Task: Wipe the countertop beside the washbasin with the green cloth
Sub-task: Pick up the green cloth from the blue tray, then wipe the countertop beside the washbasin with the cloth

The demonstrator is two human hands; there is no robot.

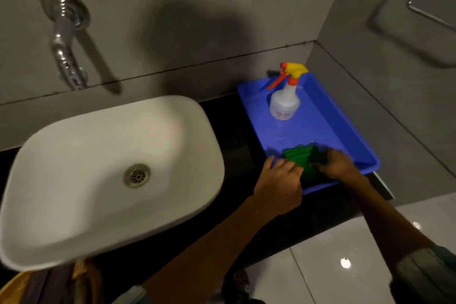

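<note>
The green cloth (302, 159) lies bunched at the near end of a blue tray (345, 128) on the black countertop (234, 131), right of the white washbasin (111, 175). My left hand (278, 181) grips the cloth's left side at the tray's near edge. My right hand (336, 164) holds the cloth's right side, fingers curled over it. Both hands cover part of the cloth.
A clear spray bottle (285, 96) with a yellow and red trigger stands at the far end of the tray. A chrome tap (65, 39) juts from the grey wall above the basin. A grey side wall closes the right; glossy floor tiles (345, 254) lie below the counter edge.
</note>
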